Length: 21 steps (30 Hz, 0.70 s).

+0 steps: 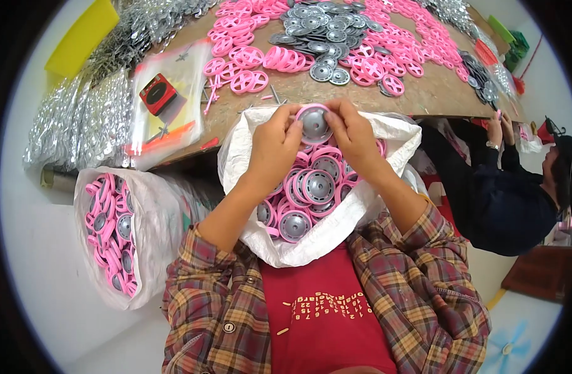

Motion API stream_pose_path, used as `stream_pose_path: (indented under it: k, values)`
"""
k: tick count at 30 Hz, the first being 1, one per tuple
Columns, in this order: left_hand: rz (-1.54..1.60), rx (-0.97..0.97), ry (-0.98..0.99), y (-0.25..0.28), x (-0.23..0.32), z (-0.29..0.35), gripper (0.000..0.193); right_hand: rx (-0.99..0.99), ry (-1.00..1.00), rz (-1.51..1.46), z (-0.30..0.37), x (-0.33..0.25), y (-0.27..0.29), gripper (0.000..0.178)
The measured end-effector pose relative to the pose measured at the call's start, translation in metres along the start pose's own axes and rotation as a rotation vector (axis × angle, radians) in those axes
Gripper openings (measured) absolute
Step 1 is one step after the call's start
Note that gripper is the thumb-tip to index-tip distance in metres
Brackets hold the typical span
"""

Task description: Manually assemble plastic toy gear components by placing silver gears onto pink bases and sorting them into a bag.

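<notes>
A small toy wheel (314, 125), a pink ring with a grey disc in it, is held upright between both hands. My left hand (277, 138) grips its left edge with thumb and fingers. Pinching the opposite edge, my right hand (353, 132) mirrors it. Directly below hangs the wide mouth of a white woven sack (354, 221), filled with pink-and-grey wheels (318, 186) like the one in my hands. Beyond my hands, loose pink rings with spokes (247, 57) and a heap of grey discs (323, 28) lie on the wooden table.
A second white sack (152, 249) of wheels stands at left. Plastic bags (192, 78) and a red-black device (157, 95) lie on the table's left. Silvery strips (89, 115) hang beyond them, near a yellow bin (83, 37). A co-worker (504, 193) sits at right, hands at the table edge.
</notes>
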State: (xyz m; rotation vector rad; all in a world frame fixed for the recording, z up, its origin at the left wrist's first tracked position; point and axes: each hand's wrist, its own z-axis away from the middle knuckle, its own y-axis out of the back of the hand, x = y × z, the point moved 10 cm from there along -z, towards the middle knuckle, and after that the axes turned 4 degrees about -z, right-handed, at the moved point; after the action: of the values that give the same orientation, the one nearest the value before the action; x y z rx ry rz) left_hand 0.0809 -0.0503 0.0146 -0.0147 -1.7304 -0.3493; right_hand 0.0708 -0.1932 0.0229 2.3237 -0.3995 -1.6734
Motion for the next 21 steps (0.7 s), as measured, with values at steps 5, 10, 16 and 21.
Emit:
stream_pose_path:
  k: [5,10,16,21]
  values:
    - [-0.413,-0.358,-0.056,0.006,0.004,0.022,0.025,-0.484,-0.326,-0.276,0.012,0.019,-0.017,0.024]
    - [-0.594,-0.034,-0.051,0.064,-0.013,-0.028,0.022,-0.150,-0.105,0.299,-0.082,0.079,0.042,0.022]
    - [-0.928,0.284,-0.308,0.111,-0.056,-0.080,0.018,-0.181,0.185,0.809,-0.124,0.107,0.016,0.050]
    - [-1.090,0.211,-0.341,0.101,-0.077,-0.104,0.020,-0.290,0.119,0.953,-0.125,0.117,0.011,0.047]
